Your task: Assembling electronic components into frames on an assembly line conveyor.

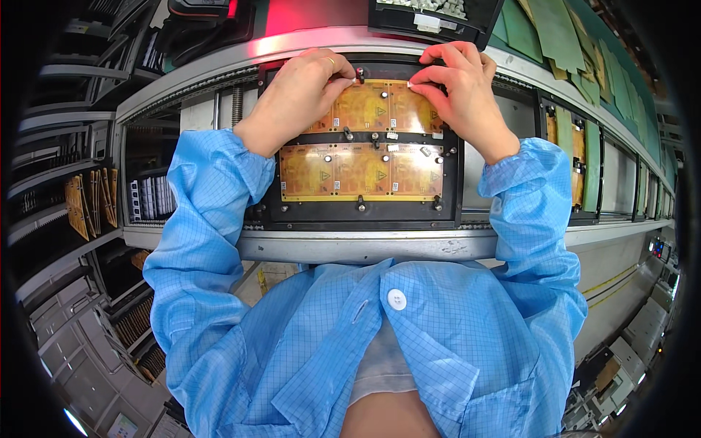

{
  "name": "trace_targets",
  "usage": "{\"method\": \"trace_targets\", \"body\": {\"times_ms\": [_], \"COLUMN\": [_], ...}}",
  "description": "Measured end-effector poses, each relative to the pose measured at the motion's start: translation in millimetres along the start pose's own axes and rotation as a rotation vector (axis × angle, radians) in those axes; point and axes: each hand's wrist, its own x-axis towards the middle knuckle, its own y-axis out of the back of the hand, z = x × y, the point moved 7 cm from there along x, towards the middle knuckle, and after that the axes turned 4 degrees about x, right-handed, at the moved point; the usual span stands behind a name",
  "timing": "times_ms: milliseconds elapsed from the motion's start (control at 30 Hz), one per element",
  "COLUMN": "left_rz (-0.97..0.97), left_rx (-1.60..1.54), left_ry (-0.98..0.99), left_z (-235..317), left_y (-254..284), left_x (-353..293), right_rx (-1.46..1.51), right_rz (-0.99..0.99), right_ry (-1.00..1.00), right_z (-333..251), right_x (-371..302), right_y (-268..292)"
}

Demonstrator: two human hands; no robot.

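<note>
Metal rails (380,248) bound a long line that crosses the room from left to right, with dark racks (44,171) crowding the left side. Centred between the rails lie two amber circuit-board panels, a far panel (361,109) and a near panel (350,171), both flat in a black frame (451,182). Loose white parts (426,152) rest on and between the panels toward the right, and dark pegs (348,135) stand along the panel edges.

At the left end of the far panel's far edge, the left hand (307,89) has its grip pinched, thumb and index finger together on a tiny white piece (355,81), just beside a black peg. Farther right over the same panel, the right hand (465,89) pinches likewise, a second white piece (410,85) between thumb and index finger, the other fingers curled. Both pieces are too small to make out their shape.

Blue checked sleeves (212,193) reach in from the near side. To the right, another frame on the line carries an amber board (577,164) beside green strips (592,168). Beyond the far rail sit a dark bin (391,18) of white parts and, farther right, green sheets (551,33). Upright amber boards (77,208) fill part of a left rack.
</note>
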Motion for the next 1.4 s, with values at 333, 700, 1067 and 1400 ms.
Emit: {"method": "trace_targets", "body": {"times_ms": [333, 700, 1067, 1400], "left_rz": [-0.004, 0.044, 0.026, 0.012], "left_rx": [0.002, -0.032, -0.017, -0.031], "left_ry": [-0.045, -0.051, -0.136, -0.050], "left_z": [-4, -7, -1, 18], "left_y": [-6, -11, -13, 2], "left_x": [1, -3, -1, -8], "right_rx": [0.104, 0.098, 0.165, 0.511], "right_rz": [-0.186, -0.210, -0.058, -0.085], "right_ry": [-0.002, 0.003, -0.120, -0.371], "right_z": [-20, -30, -23, -15], "right_x": [-29, -43, -49, -64], "right_y": [36, 23, 47, 50]}}
